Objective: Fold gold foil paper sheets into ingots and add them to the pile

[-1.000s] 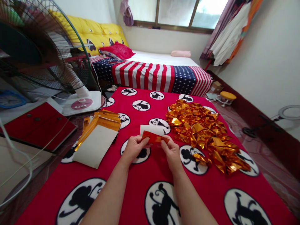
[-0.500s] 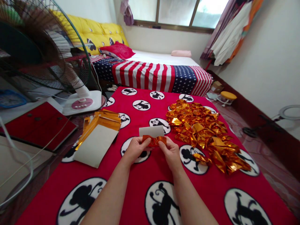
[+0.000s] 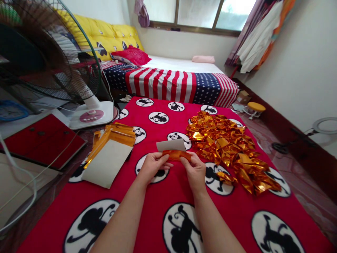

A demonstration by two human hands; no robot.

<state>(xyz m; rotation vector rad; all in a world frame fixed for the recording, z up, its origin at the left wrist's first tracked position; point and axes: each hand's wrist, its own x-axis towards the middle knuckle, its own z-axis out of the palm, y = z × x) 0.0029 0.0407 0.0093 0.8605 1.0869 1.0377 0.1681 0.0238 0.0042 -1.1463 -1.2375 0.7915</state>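
Note:
Over the red monkey-print cloth [image 3: 126, 218], both hands hold one partly rolled foil sheet [image 3: 175, 155], with orange metallic foil toward me and a pale grey-white flap [image 3: 170, 144] standing up behind. My left hand [image 3: 152, 167] pinches its left end between thumb and fingers. At the right end, my right hand [image 3: 194, 170] grips it with the thumb in front. A stack of flat foil sheets [image 3: 121, 131] lies to the left, with a pale sheet [image 3: 107, 163] face up on it. To the right spreads a heap of folded orange foil pieces [image 3: 223, 140].
An electric fan [image 3: 92, 112] stands at the left beside a red panel [image 3: 42, 133] and a white cable. Behind the cloth is a bed [image 3: 168, 84] with a striped and starred cover. A yellow stool [image 3: 256, 107] stands at the right on the floor.
The foil strip has shifted slightly right and up, and now tilts. My right hand has moved a little to the right, and my left fingers have spread slightly beneath the strip.

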